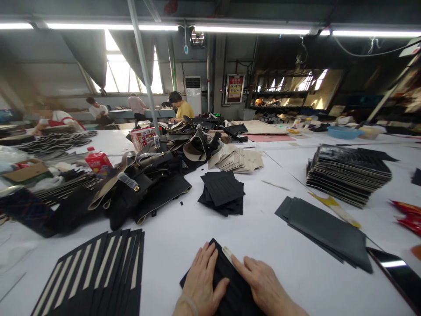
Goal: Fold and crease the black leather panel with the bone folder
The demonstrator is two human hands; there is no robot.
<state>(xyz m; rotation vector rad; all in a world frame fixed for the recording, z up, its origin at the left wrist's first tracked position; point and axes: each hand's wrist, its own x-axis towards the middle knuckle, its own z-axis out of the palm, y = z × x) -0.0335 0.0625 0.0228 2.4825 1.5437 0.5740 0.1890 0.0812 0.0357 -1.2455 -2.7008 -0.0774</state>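
Note:
Both my hands rest on a black ridged piece point(230, 287) at the near edge of the white table point(184, 237). My left hand point(201, 281) lies flat on its left part, fingers stretched out and slightly apart. My right hand point(261, 285) lies on its right part with fingers extended toward the piece's far corner, where a small pale strip point(227, 253) shows by the fingertips. Whether the right fingers pinch that strip I cannot make out.
A fan of black pieces with pale strips point(98, 274) lies at the near left. A small black stack point(222, 192), dark flat sheets point(324, 230), a tall black stack point(348, 173), a heap of bags and straps point(144, 184) and beige pieces point(238, 160) lie beyond. Several people work at far tables.

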